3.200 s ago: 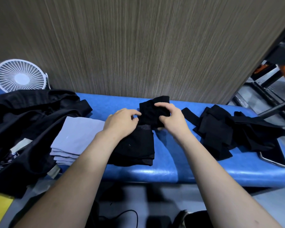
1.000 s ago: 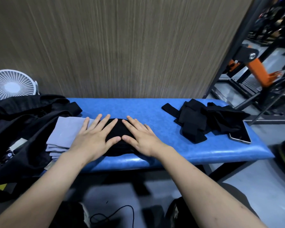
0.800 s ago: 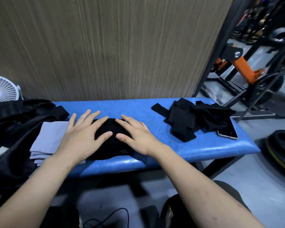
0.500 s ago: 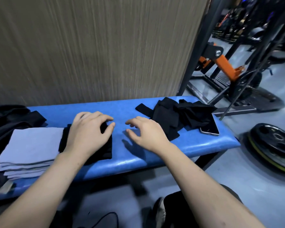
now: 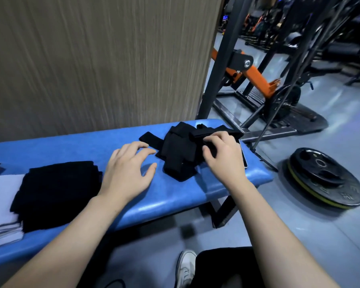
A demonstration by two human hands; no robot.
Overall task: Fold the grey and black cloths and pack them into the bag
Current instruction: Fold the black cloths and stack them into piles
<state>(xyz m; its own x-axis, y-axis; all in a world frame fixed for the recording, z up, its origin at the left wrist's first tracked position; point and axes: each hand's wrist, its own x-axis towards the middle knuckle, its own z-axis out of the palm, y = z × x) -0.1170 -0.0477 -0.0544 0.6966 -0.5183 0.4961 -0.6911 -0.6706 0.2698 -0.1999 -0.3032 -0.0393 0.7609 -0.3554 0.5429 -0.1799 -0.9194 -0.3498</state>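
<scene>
- grey stack at the bench's left end, folded, running out of frame to the left; touching it on the right, the black stack, folded and squared near the front edge
- bench is the carrier, long axis left to right; its right end is rounded
- left hand hovers over bare blue pad between the black stack and the heap, fingers spread and loosely bent, holding nothing; the heap lies just to its right, the fingertips near a strip of cloth that sticks out leftward
- loose black cloths lie crumpled at the right end, toward the back edge, bands crossing with no single clear long axis; these appear to be the ones not yet folded
- right hand is on the heap's right side, fingers curled down into the cloth, apparently pinching a fold, though the grip itself is partly hidden; it is the nearer hand, so the coming lift likely starts here, with the left joining from the left
- a phone's edge shows under the right hand, at the bench's right end; a pull could drag it
- containers: no bag in view; whether anything is packed cannot be told
- weight plates lie on the floor, right of the bench
</scene>
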